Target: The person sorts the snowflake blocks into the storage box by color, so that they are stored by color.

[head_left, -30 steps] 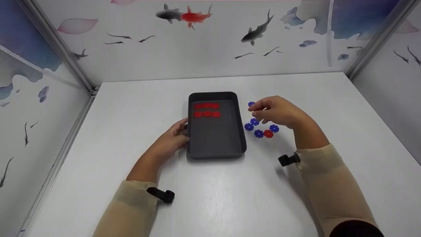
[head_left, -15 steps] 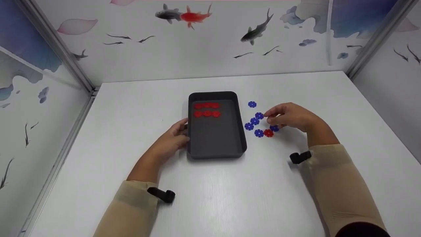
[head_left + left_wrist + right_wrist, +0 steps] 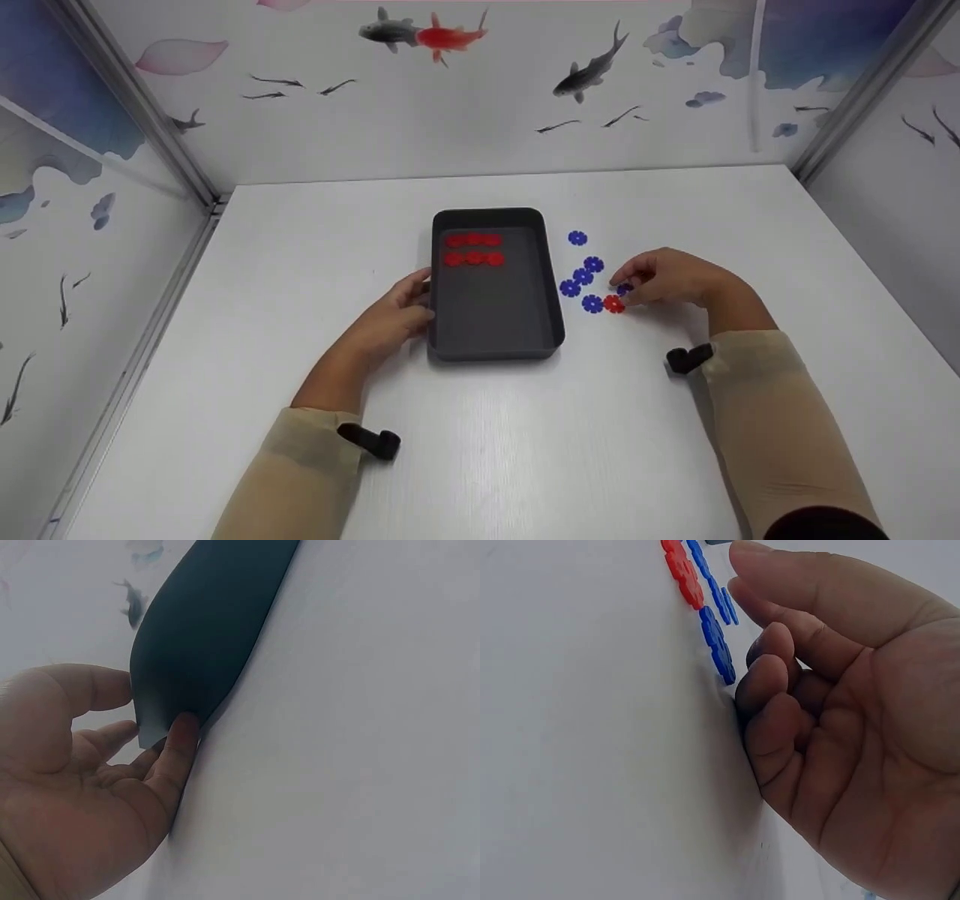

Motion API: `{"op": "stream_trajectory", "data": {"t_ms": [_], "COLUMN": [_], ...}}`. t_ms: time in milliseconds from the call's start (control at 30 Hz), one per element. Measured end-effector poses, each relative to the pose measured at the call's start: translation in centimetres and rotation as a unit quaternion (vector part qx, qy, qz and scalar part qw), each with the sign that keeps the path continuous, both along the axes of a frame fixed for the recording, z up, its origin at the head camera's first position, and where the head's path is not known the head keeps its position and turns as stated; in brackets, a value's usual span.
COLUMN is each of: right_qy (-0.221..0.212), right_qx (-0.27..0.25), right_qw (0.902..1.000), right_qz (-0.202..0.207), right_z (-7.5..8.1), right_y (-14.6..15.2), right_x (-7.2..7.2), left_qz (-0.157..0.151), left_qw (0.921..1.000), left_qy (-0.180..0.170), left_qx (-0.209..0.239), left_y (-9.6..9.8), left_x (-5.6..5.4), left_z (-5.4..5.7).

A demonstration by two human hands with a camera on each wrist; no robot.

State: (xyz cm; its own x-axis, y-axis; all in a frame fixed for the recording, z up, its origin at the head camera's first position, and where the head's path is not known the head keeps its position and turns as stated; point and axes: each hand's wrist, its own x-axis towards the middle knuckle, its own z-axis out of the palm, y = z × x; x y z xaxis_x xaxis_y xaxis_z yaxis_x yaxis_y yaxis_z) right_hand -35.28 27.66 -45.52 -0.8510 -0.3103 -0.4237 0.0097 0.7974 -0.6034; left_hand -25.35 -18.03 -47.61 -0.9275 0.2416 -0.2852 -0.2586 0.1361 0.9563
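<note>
My left hand (image 3: 390, 311) stays at the left side of a dark grey rectangular tray (image 3: 495, 326). In the left wrist view its fingertips (image 3: 183, 731) rest against the tray's outer wall. Six-petalled red plastic discs (image 3: 474, 259) lie in two rows at the tray's far end. My right hand (image 3: 675, 277) is low over the table, its thumb and index finger apart with nothing between them. Right at those tips lie a loose red disc (image 3: 613, 304) and a blue disc (image 3: 624, 288), partly covered. The right wrist view shows the other fingers (image 3: 769, 679) curled near the table.
More blue flower-shaped discs, among them a far one (image 3: 577, 238), a middle one (image 3: 583, 277) and a near one (image 3: 592, 304), lie between tray and right hand. The white table (image 3: 480, 450) is bounded by patterned panels (image 3: 450, 120) at the back and sides.
My right hand has moved from above the upper blue discs to the right and nearer me, down to the loose red disc. The left hand and tray have stayed in place.
</note>
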Motion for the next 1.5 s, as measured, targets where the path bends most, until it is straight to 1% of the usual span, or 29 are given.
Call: {"op": "stream_trajectory", "data": {"t_ms": [167,333,467,900,1167,1233,1300,1400,1500], "right_qy": [0.011,0.009,0.006,0.013,0.026,0.021,0.016,0.011,0.005], "right_qx": [0.031,0.061,0.079,0.094,0.087,0.077,0.051,-0.012,-0.079], "right_qw": [0.9994,0.9978,0.9965,0.9952,0.9956,0.9965,0.9984,0.9998,0.9968], "right_qz": [0.010,0.025,0.028,0.025,0.024,0.025,0.022,0.010,-0.005], "right_z": [0.2,0.3,0.4,0.6,0.9,1.0,1.2,1.7,2.3], "right_y": [-0.6,-1.3,-1.7,-1.6,-1.3,-1.2,-1.1,-1.4,-2.3], "right_x": [0.0,0.2,0.4,0.9,0.7,0.7,0.7,0.6,0.8], "left_qz": [0.000,0.006,0.006,0.007,0.007,0.006,0.004,0.007,0.010], "left_qw": [1.0000,0.9999,0.9999,0.9999,0.9999,0.9999,1.0000,0.9999,0.9999], "left_qy": [-0.001,-0.006,-0.007,-0.007,-0.008,-0.009,-0.008,-0.007,-0.007], "left_qx": [-0.004,-0.013,-0.008,0.001,0.006,0.005,0.003,0.002,0.003], "left_y": [0.0,0.0,0.0,0.4,0.3,0.3,0.3,0.3,0.2], "left_x": [-0.1,-0.1,-0.2,-0.1,-0.1,0.0,0.0,0.0,0.0], "left_z": [0.1,0.1,0.0,0.0,-0.1,0.0,0.0,0.1,0.1]}}
